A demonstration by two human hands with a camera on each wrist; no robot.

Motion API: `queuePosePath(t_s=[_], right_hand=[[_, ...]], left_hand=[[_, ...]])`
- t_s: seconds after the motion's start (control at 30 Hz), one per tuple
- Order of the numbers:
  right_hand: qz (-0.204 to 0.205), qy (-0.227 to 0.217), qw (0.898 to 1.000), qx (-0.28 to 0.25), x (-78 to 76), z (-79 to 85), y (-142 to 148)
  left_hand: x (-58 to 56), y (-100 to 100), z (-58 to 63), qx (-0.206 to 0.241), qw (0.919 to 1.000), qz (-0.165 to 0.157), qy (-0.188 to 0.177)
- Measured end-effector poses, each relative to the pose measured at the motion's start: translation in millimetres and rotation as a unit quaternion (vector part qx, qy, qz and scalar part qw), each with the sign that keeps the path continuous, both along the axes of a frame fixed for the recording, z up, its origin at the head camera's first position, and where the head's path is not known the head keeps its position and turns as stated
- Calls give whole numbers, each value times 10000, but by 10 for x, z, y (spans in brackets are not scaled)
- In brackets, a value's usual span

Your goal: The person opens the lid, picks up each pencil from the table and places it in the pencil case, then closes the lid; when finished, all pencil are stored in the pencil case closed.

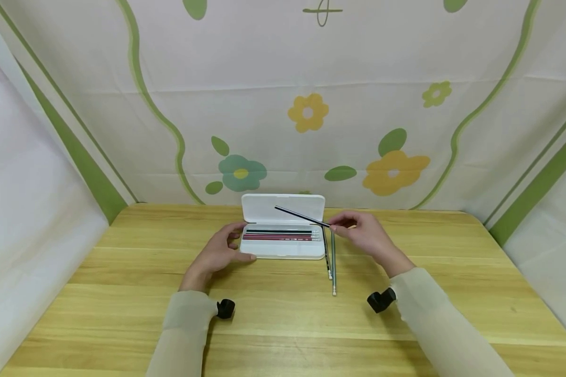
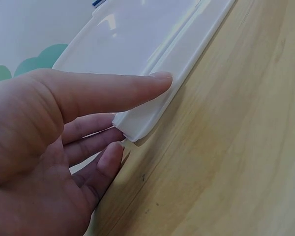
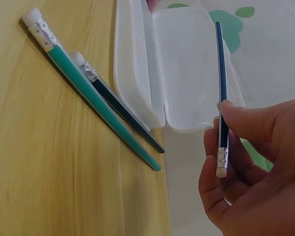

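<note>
A white pencil case [image 1: 283, 252] lies with its lid [image 1: 259, 207] up at the back of the table. My left hand [image 1: 217, 254] holds its left end, thumb [image 2: 132, 91] along the front rim and fingers around the side. Several dark and red pencils [image 1: 278, 237] lie side by side inside. In my right hand [image 1: 368, 235], thumb and fingers pinch a dark pencil [image 3: 221, 64] close to its white eraser; it slants above the case's right part, its far end in front of the lid. Beside the case's right end lie a teal pencil [image 3: 98, 108] and a black pencil [image 3: 120, 108].
The wooden table [image 1: 287, 330] stretches toward me and to both sides. Behind it hangs a white cloth [image 1: 245, 115] printed with flowers, and similar cloth closes off the left and right. A small black device [image 1: 381, 300] sits at each wrist.
</note>
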State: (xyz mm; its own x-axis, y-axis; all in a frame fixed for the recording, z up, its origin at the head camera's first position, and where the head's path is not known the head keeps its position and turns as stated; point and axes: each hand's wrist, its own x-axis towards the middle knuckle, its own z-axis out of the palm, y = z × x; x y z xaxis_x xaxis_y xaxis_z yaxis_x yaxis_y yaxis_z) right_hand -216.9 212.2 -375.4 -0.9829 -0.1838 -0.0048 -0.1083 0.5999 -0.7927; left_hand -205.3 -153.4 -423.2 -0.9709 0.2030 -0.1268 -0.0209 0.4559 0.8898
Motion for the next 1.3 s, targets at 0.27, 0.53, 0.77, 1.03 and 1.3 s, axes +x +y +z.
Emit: queuePosePath(t_s=[0.27, 0.53, 0.77, 1.03, 1.3], right_hand=[[162, 274, 9994, 153, -120, -78, -150], [377, 392, 9984, 138, -167, -146, -326], [486, 351, 9981, 131, -175, -213, -438], [428, 514, 9974, 250, -167, -297, -526], [529, 795, 9944, 464, -210, -322, -629]], left_hand=[[1, 8, 6, 80, 9999, 101, -95], [7, 10, 12, 110, 9998, 120, -100], [18, 17, 22, 92, 9998, 113, -100], [-6, 15, -10, 34, 9999, 67, -80], [1, 8, -13, 65, 9999, 110, -88]])
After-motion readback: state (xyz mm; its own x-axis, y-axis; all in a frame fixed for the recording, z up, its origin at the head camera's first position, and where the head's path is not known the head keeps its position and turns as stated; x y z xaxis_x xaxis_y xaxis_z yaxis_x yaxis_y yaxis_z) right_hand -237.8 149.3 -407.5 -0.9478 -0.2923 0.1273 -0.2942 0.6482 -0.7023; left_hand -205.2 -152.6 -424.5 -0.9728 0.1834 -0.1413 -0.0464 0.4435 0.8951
